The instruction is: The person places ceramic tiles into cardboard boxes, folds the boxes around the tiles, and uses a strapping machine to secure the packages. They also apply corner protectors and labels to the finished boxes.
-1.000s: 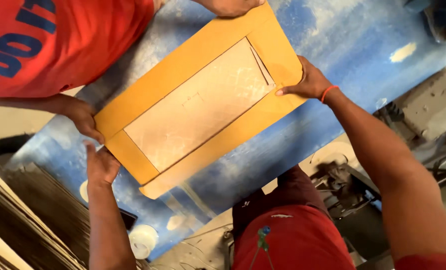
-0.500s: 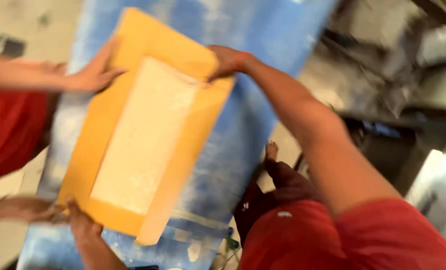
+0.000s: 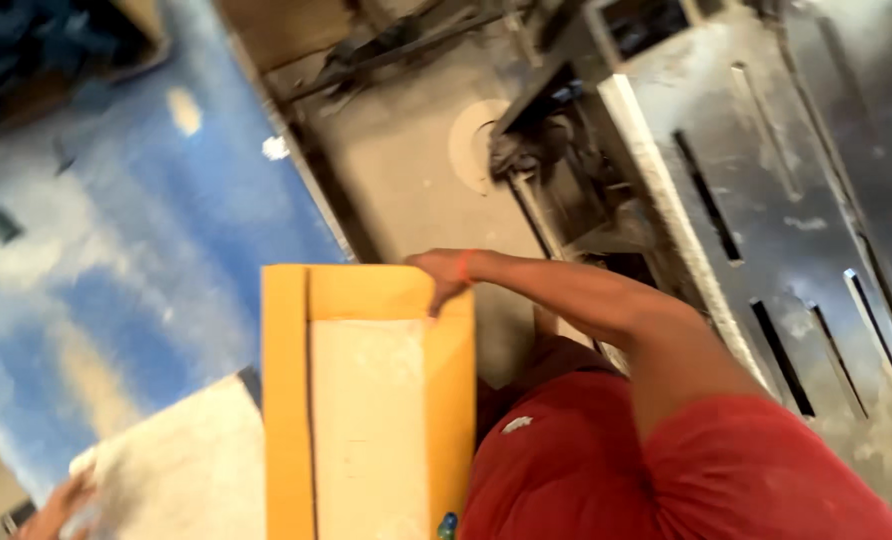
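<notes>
A flat yellow-orange board [image 3: 288,400] with a pale rectangular panel in its middle runs from the frame's centre down past the bottom edge. My right hand [image 3: 442,281], an orange band on its wrist, grips the board's far right corner, thumb on top. My left hand is out of sight. The board hangs over the edge of a blue, paint-worn table [image 3: 156,250], in front of my red shirt.
A pale sheet [image 3: 186,460] lies on the table left of the board. A hand [image 3: 51,512] touches its corner at the bottom left; I cannot tell whose. A grey metal machine [image 3: 766,160] with slots stands at the right, beside dusty floor [image 3: 406,170].
The view has swung right, off the other person in red. The board has come off the table's middle toward my body, and my right hand still holds its far corner.
</notes>
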